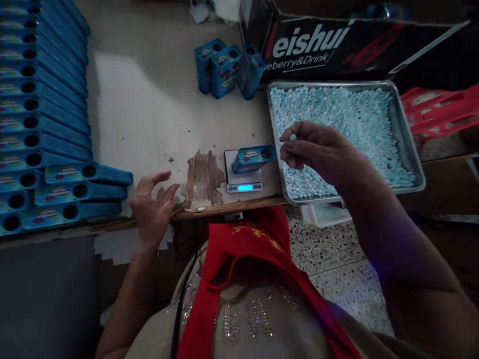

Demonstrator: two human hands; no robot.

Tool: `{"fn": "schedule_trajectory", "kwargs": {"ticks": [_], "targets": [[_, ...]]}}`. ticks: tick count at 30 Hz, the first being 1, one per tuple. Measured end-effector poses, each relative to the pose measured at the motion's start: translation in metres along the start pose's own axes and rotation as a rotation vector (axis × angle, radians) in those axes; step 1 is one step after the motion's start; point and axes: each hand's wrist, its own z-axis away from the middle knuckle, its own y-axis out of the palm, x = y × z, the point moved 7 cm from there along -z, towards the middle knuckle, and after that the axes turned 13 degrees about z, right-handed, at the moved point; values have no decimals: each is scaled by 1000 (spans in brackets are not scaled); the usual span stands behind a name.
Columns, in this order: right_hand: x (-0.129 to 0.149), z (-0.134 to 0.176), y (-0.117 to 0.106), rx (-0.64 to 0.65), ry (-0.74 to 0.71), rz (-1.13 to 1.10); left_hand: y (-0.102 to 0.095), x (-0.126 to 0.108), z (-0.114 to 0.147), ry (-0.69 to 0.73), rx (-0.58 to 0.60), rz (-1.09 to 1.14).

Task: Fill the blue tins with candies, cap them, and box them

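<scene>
My right hand (314, 147) pinches a small pale blue candy (293, 137) between thumb and finger, above the left side of a metal tray (422, 172). Loose pale blue and white candies (337, 107) fill that tray. Just left of it, a blue candy box (252, 158) with a round hole rests on a small digital scale (232, 179), whose display is lit; its digits are too small to read. My left hand (154, 199) hovers at the table's front edge, thumb and forefinger apart, holding nothing. Nearest to it are stacked blue boxes (86, 192).
Rows of blue boxes (63, 99) are piled along the left of the white table (127, 99). Several more boxes (224, 70) stand at the back, beside a black carton (337, 50). A red plastic crate (437, 109) is right of the tray. Bare wood (204, 179) shows near the scale.
</scene>
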Motion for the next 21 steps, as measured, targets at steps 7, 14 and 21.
{"fn": "schedule_trajectory", "kwargs": {"ticks": [7, 14, 21], "targets": [[6, -3, 4, 3, -31, 23, 6, -10, -4, 27, 59, -52], [-2, -9, 6, 4, -37, 80, 8, -16, -3, 114, 89, -43], [9, -11, 9, -52, -136, 480, 10, -9, -3, 79, 74, -62]]}}
